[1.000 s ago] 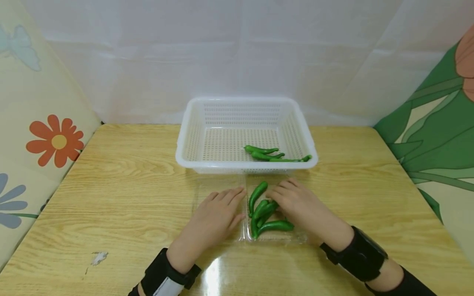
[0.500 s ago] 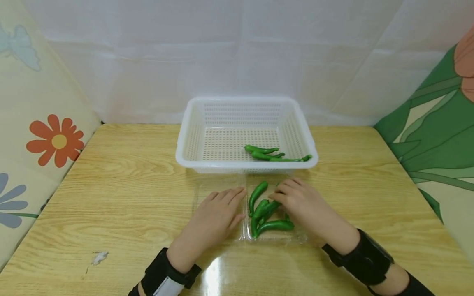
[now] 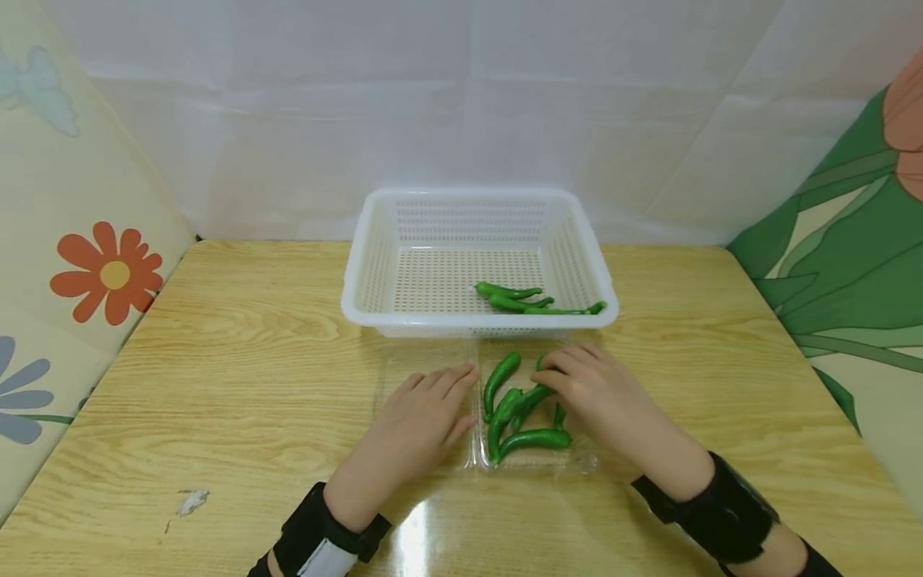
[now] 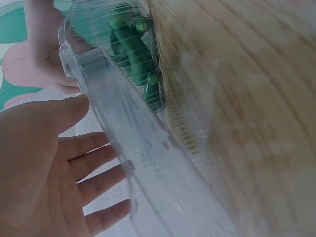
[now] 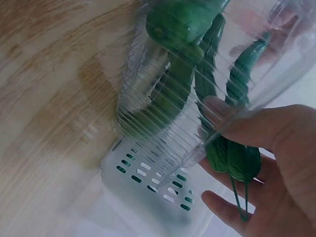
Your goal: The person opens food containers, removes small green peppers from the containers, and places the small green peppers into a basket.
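A clear plastic clamshell box (image 4: 168,168) lies unfolded on the table, several green chili peppers (image 3: 502,381) in its right half. Over the left half my left hand (image 3: 421,417) rests, fingers extended toward the central fold; the left wrist view shows its fingertips and thumb at the box's edge. At the box's right half, my right hand (image 3: 598,393) pinches a green pepper between thumb and fingers. In the right wrist view two pepper ends with thin stems, one of them a dark green pepper (image 5: 244,163), lie between that thumb and fingers.
Directly behind the box stands a white perforated basket (image 3: 479,320), with a few green peppers (image 3: 515,304) along its front right. White cloth (image 3: 461,104) hangs at the back of the wooden table (image 3: 238,353). Flower-patterned panels (image 3: 108,272) flank both sides.
My right hand has drifted slightly right, drawing a pepper along with it and exposing another pepper beneath it. The left hand and the basket have stayed in place.
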{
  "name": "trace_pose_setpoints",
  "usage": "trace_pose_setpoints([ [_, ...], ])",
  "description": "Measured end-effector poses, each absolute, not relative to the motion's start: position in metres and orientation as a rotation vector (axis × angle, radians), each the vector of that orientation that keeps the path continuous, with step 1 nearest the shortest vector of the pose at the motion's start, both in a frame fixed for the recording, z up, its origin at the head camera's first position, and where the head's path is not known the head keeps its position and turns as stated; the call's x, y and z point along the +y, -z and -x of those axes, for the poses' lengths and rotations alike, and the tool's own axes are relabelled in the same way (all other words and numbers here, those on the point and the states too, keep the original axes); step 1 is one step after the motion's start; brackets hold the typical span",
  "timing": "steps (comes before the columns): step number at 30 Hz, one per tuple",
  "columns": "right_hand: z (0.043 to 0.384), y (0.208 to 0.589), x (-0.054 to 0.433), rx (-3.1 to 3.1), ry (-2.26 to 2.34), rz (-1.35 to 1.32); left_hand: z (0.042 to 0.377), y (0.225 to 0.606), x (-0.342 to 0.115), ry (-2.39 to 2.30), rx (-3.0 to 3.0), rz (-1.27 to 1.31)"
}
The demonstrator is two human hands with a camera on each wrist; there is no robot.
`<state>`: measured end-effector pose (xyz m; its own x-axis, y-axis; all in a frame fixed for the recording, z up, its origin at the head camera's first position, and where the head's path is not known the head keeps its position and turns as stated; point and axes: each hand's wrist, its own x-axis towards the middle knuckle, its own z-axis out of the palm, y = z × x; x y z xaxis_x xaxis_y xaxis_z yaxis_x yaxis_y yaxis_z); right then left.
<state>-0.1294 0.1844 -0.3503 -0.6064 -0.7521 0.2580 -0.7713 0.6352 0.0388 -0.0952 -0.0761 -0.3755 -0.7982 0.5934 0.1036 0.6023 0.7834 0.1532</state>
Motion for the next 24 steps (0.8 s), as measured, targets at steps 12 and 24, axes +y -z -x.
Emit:
trace_pose_setpoints([
  [12,0.125,0.347,0.185,-2.577,-0.168,-1.200,0.095,0.374,-0.076,0.285,-2.927,0.982],
  [24,0.118,0.343,0.189,-2.569,-0.274,-1.099,0.094,0.372,-0.075,0.289,-2.946,0.979],
])
